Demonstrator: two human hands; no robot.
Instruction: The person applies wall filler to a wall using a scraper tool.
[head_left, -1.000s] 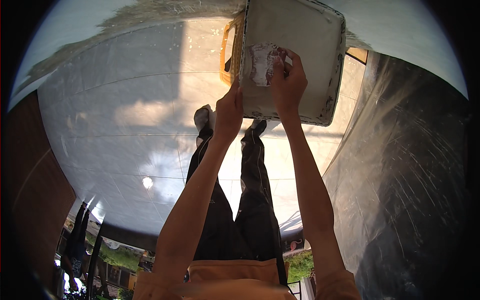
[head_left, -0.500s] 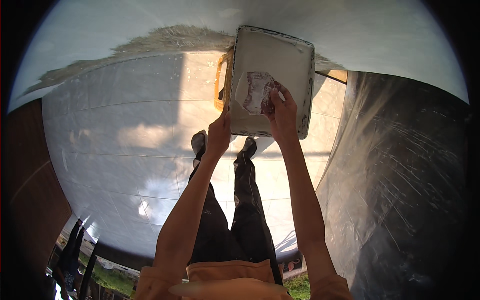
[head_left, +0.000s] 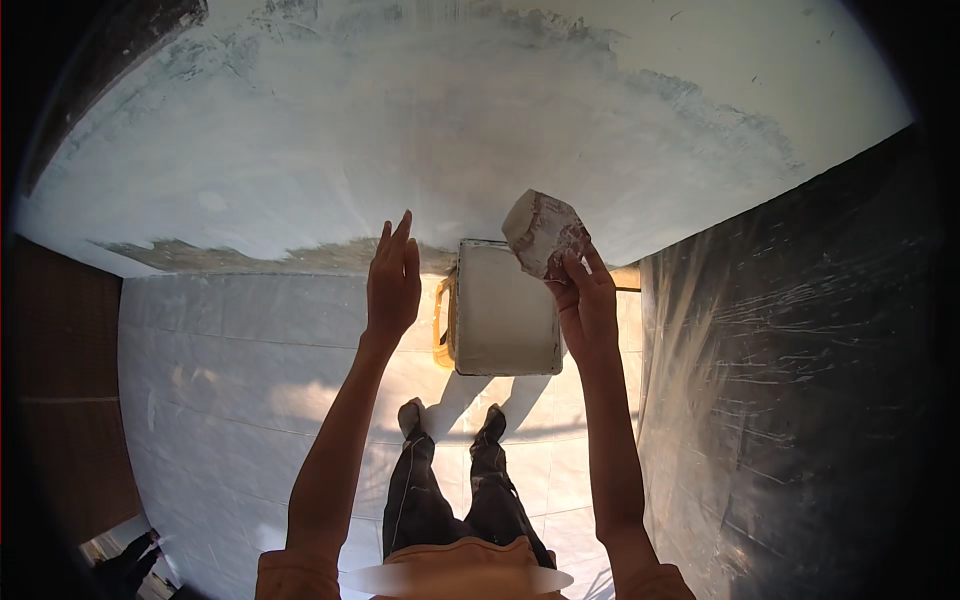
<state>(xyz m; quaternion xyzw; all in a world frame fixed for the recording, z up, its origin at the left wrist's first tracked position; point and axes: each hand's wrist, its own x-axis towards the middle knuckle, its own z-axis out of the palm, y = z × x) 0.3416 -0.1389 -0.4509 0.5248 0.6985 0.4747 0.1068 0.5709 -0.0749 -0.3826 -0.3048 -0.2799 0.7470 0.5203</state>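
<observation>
I see a pale, paint-smeared sponge block (head_left: 545, 233) pinched at its lower end in the fingers of the right hand (head_left: 588, 305), lifted above the far right corner of the white paint tray (head_left: 505, 320) and close to the whitewashed wall (head_left: 450, 130) ahead. The left hand (head_left: 393, 285) is empty, fingers straight and together, raised flat beside the tray's left edge, where an orange handle (head_left: 441, 322) shows; it touches nothing that I can make out. The tray sits on the light tiled floor (head_left: 230, 390), at the foot of the wall, just beyond the person's dark shoes (head_left: 450, 420). A dark, scratched sheet (head_left: 800, 400) rises along the right side. I judge the step in hand to be carrying the loaded block from tray to wall; the next move would call for a firm hold and a flat, even press against the grey unpainted band (head_left: 270, 258) low on the wall, without dripping.
</observation>
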